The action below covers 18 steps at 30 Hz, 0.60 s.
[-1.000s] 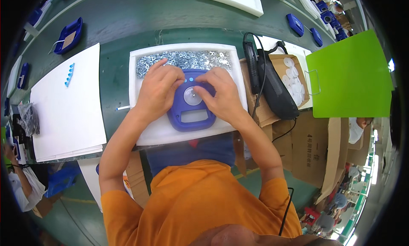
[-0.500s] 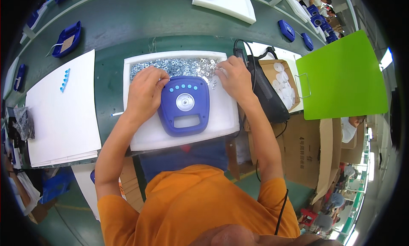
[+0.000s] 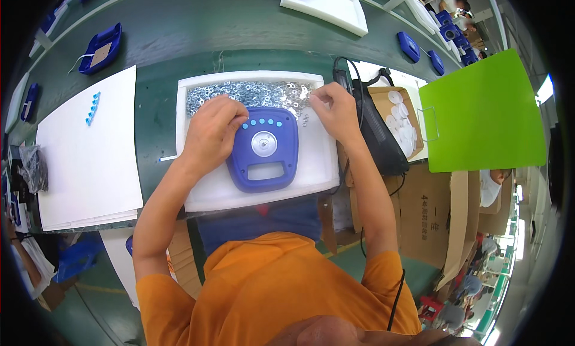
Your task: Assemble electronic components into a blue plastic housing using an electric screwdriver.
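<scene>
A blue plastic housing (image 3: pixel 280 166) lies flat on a white foam tray (image 3: pixel 317 160). It has a row of light-blue round spots, a silver disc (image 3: pixel 264 144) in the middle and a handle-like slot. My left hand (image 3: pixel 211 133) is at its upper left corner, thumb and fingertips pinched together over the edge; whatever is between them is hidden. At the tray's right side, my right hand (image 3: pixel 338 111) has thumb and forefinger closed beside the small metal pieces (image 3: pixel 248 93), which look like nuts or washers. Anything in that pinch is too small to make out.
White sheets (image 3: pixel 90 160) with a light-blue toothed strip (image 3: pixel 93 109) lie left. To the right are a black bag (image 3: pixel 380 130) with cables, a box of white discs (image 3: pixel 402 121) and a green clipboard (image 3: pixel 479 115). Another blue shell (image 3: pixel 105 49) sits beyond the sheets.
My left fingertips have shifted slightly right and nearer along the housing's upper edge. My right hand has drawn its fingertips slightly back from the metal pieces. The view has shifted slightly.
</scene>
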Each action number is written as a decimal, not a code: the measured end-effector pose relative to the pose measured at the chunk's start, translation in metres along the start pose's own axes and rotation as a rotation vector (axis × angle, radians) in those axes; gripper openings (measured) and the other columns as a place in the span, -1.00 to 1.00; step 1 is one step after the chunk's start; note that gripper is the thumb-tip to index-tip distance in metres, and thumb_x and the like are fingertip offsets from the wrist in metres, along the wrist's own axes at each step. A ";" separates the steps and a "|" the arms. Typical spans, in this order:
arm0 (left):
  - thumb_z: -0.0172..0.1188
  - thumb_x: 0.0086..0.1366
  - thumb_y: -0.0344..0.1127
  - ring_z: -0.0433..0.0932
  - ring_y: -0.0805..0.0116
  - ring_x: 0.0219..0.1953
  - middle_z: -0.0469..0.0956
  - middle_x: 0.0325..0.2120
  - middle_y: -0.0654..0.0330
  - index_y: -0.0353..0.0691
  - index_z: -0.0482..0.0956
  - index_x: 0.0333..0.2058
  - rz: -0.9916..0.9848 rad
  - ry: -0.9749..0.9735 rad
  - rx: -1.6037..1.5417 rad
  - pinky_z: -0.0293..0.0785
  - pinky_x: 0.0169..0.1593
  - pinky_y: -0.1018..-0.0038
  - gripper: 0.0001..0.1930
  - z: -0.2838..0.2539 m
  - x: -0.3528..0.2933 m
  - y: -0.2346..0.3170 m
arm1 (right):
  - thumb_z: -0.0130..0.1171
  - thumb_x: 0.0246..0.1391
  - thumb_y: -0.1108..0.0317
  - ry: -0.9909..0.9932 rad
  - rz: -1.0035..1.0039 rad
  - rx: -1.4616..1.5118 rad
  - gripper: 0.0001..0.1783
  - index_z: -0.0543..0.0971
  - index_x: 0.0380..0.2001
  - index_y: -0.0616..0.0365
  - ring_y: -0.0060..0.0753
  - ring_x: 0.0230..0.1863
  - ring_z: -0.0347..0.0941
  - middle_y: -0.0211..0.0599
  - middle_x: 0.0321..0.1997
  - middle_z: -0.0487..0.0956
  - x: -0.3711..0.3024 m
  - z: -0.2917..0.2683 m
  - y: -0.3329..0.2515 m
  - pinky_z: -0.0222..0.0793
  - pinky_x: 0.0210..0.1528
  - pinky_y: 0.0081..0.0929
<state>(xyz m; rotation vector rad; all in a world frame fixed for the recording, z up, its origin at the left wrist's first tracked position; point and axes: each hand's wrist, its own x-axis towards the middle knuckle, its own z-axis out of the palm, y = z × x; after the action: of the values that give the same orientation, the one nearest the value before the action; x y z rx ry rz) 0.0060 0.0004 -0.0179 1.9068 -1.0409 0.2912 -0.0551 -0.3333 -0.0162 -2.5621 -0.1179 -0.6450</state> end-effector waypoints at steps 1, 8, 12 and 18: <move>0.36 0.45 -0.57 0.75 -0.13 -0.03 0.77 -0.18 0.06 -0.26 0.69 -0.11 -0.009 0.003 0.003 0.58 0.45 -0.10 -0.89 0.000 -0.001 0.000 | 0.50 0.27 0.37 -0.050 0.178 0.141 -0.91 0.80 -0.24 0.15 -0.34 -0.29 0.57 -0.32 -0.24 0.71 0.001 -0.007 -0.014 0.48 -0.23 -0.35; 0.40 0.40 -0.57 0.77 -0.04 -0.05 0.78 -0.17 0.12 -0.24 0.70 -0.11 0.126 -0.034 -0.032 0.60 0.43 -0.10 -0.85 0.005 0.000 0.004 | 0.53 0.24 0.41 -0.111 0.088 0.375 -0.91 0.81 -0.21 0.13 -0.49 -0.33 0.53 -0.38 -0.25 0.71 -0.022 -0.011 -0.063 0.40 -0.32 -0.46; 0.43 0.37 -0.55 0.77 0.06 -0.06 0.78 -0.18 0.17 -0.22 0.69 -0.13 0.178 -0.067 -0.017 0.59 0.45 -0.09 -0.85 0.008 -0.002 0.003 | 0.54 0.07 0.47 -0.020 -0.385 0.058 -0.81 0.70 -0.28 0.09 -0.11 -0.21 0.61 -0.29 -0.23 0.61 -0.030 0.006 -0.097 0.61 -0.22 -0.21; 0.49 0.33 -0.52 0.77 0.13 -0.06 0.77 -0.19 0.21 -0.17 0.68 -0.16 0.193 -0.101 0.023 0.49 0.53 -0.12 -0.81 0.010 -0.004 0.006 | 0.47 -0.02 0.42 -0.069 -0.563 -0.051 -0.80 0.64 -0.32 0.10 -0.23 -0.20 0.61 -0.34 -0.25 0.56 -0.035 0.013 -0.102 0.60 -0.23 -0.29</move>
<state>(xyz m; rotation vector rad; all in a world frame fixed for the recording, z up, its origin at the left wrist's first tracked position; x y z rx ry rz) -0.0032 -0.0069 -0.0217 1.8594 -1.2980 0.3199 -0.1012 -0.2365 0.0028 -2.6021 -0.8782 -0.7617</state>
